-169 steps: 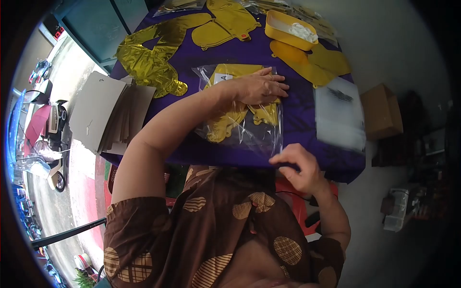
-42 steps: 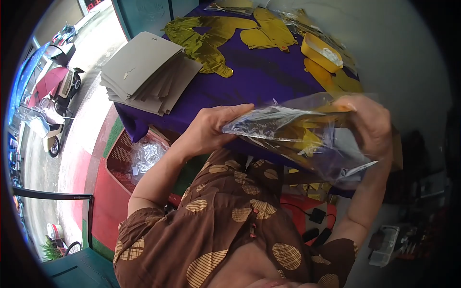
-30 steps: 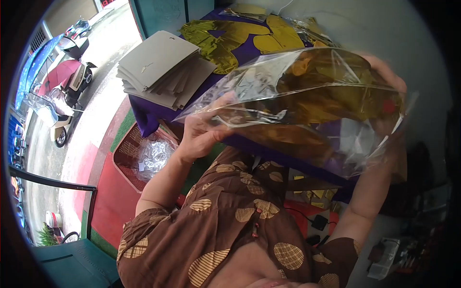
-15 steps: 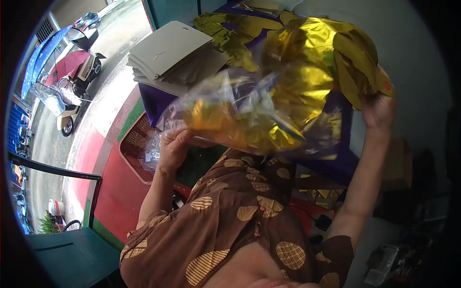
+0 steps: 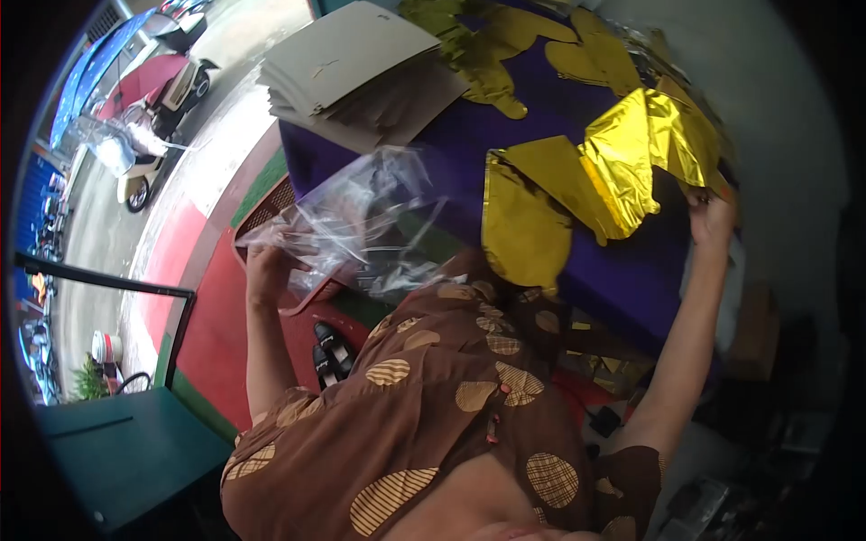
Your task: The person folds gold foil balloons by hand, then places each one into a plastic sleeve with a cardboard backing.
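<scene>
Left hand (image 5: pixel 264 270) closed on empty clear plastic bag (image 5: pixel 361 216), off table's near-left corner. Right hand (image 5: pixel 710 216) grips gold foil balloons (image 5: pixel 595 180), hanging over purple table (image 5: pixel 622 279) near edge.

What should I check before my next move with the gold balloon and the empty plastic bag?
1. Balloon out of bag: ok, the gold balloon hangs free of the plastic bag.
2. Right hand grip: ok, it holds the balloon's far end.
3. Left hand grip: ok, it holds the bag over the red basket.
4. Balloon undamaged: cannot tell, it is creased.
5. Bag fully empty: cannot tell, it is crumpled.
</scene>
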A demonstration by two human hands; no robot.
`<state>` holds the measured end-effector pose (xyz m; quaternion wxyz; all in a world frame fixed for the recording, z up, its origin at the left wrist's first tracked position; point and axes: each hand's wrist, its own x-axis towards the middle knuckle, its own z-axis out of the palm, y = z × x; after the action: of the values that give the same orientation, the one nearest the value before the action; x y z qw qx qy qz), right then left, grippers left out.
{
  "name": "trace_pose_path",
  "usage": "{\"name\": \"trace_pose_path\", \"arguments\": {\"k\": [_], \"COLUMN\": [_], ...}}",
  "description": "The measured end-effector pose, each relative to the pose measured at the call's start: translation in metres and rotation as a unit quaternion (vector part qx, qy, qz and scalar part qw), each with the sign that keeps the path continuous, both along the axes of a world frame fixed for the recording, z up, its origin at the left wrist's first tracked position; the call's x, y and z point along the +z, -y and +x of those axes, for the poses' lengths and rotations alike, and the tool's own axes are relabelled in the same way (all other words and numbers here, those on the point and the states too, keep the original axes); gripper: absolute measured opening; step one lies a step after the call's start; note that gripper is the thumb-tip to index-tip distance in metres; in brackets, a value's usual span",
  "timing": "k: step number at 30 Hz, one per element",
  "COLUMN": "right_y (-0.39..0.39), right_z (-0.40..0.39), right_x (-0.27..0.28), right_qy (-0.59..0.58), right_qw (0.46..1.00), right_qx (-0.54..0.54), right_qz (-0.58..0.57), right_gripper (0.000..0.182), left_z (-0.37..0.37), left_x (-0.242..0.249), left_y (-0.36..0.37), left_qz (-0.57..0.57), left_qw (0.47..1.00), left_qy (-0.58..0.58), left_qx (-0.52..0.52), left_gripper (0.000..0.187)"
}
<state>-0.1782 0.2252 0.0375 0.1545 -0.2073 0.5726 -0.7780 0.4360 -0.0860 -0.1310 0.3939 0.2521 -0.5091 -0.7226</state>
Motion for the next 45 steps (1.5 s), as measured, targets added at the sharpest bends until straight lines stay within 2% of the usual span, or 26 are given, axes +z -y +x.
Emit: {"name": "trace_pose_path", "arguments": {"k": [4, 8, 10, 11, 12, 14, 15, 16, 17, 18, 19, 21, 22, 24, 27, 28, 31, 33, 34, 35, 37, 38, 41, 43, 44, 45], "right_y": [-0.004, -0.002, 0.002, 0.004, 0.005, 0.010, 0.012, 0.015, 0.017, 0.018, 0.020, 0.033, 0.035, 0.031, 0.032, 0.032, 0.040, 0.035, 0.033, 0.035, 0.034, 0.032, 0.022, 0.019, 0.018, 0.017], "right_z": [-0.012, -0.007, 0.003, 0.009, 0.014, 0.025, 0.031, 0.037, 0.043, 0.044, 0.043, 0.053, 0.064, 0.085, 0.089, 0.093, 0.141, 0.175, 0.183, 0.180, 0.177, 0.178, 0.195, 0.222, 0.241, 0.246], "right_x": [-0.007, 0.000, 0.006, 0.010, 0.014, 0.022, 0.028, 0.035, 0.044, 0.052, 0.058, 0.077, 0.097, 0.142, 0.188, 0.202, 0.247, 0.277, 0.284, 0.290, 0.302, 0.314, 0.322, 0.317, 0.312, 0.312], "right_qy": [-0.007, -0.020, -0.016, -0.015, -0.021, -0.031, -0.047, -0.063, -0.079, -0.137, -0.195, -0.353, -0.401, -0.490, -0.621, -0.655, -0.709, -0.716, -0.715, -0.711, -0.711, -0.716, -0.766, -0.808, -0.821, -0.822], "right_qw": [1.000, 0.999, 0.999, 0.999, 0.999, 0.998, 0.998, 0.997, 0.995, 0.988, 0.976, 0.928, 0.902, 0.838, 0.756, 0.731, 0.680, 0.656, 0.651, 0.659, 0.660, 0.655, 0.607, 0.539, 0.491, 0.468], "right_qx": [-0.012, -0.009, -0.023, -0.034, -0.036, -0.043, -0.030, -0.015, -0.002, 0.001, 0.005, -0.011, 0.000, 0.019, 0.072, 0.084, 0.125, 0.176, 0.199, 0.214, 0.214, 0.200, 0.097, -0.011, -0.076, -0.106], "right_qz": [0.017, 0.029, 0.032, 0.033, 0.035, 0.041, 0.039, 0.038, 0.053, 0.077, 0.101, 0.123, 0.163, 0.241, 0.194, 0.172, 0.140, 0.163, 0.159, 0.124, 0.114, 0.139, 0.185, 0.238, 0.279, 0.308], "right_gripper": [0.020, 0.016, 0.014, 0.013, 0.015, 0.019, 0.021, 0.024, 0.028, 0.028, 0.029, 0.027, 0.027, 0.027, 0.031, 0.031, 0.028, 0.022, 0.019, 0.018, 0.016, 0.014, 0.009, 0.007, 0.007, 0.008], "left_z": [0.104, 0.141, 0.158, 0.151, 0.146, 0.126, 0.111, 0.102, 0.113, 0.109, 0.041, 0.029, 0.007, -0.032, -0.104, -0.125, -0.177, -0.214, -0.228, -0.240, -0.272, -0.287, -0.325, -0.334, -0.337, -0.340], "left_x": [-0.077, -0.149, -0.198, -0.204, -0.207, -0.179, -0.153, -0.146, -0.181, -0.169, -0.048, -0.025, 0.019, 0.092, 0.205, 0.236, 0.310, 0.337, 0.356, 0.375, 0.395, 0.403, 0.421, 0.429, 0.431, 0.432], "left_y": [0.031, 0.048, 0.068, 0.075, 0.083, 0.093, 0.097, 0.103, 0.143, 0.164, 0.119, 0.147, 0.138, 0.118, 0.057, 0.037, -0.001, 0.000, -0.006, -0.014, -0.029, -0.038, -0.062, -0.073, -0.079, -0.084], "left_qz": [0.161, 0.295, 0.316, 0.327, 0.339, 0.356, 0.308, 0.177, -0.025, -0.021, -0.051, -0.258, -0.221, -0.331, -0.468, -0.495, -0.619, -0.601, -0.578, -0.693, -0.491, -0.370, -0.300, -0.360, -0.360, -0.361], "left_qw": [0.978, 0.882, 0.867, 0.861, 0.873, 0.886, 0.880, 0.884, 0.920, 0.886, 0.791, 0.708, 0.779, 0.778, 0.789, 0.807, 0.766, 0.798, 0.812, 0.710, 0.827, 0.854, 0.843, 0.807, 0.801, 0.794], "left_qy": [0.021, 0.055, 0.053, 0.053, 0.098, 0.188, 0.310, 0.370, 0.291, 0.327, 0.458, 0.409, 0.327, 0.290, 0.211, 0.172, 0.130, 0.047, 0.047, 0.095, -0.016, -0.071, -0.075, -0.079, -0.079, -0.079], "left_qx": [0.134, 0.364, 0.382, 0.387, 0.336, 0.230, 0.185, 0.226, 0.260, 0.329, 0.401, 0.515, 0.486, 0.449, 0.337, 0.271, 0.116, 0.009, -0.072, -0.087, -0.272, -0.358, -0.440, -0.462, -0.472, -0.483], "left_gripper": [0.026, 0.027, 0.036, 0.040, 0.045, 0.056, 0.072, 0.068, 0.054, 0.040, 0.045, 0.052, 0.054, 0.042, 0.027, 0.026, 0.038, 0.036, 0.035, 0.028, 0.043, 0.055, 0.076, 0.082, 0.080, 0.078]}}
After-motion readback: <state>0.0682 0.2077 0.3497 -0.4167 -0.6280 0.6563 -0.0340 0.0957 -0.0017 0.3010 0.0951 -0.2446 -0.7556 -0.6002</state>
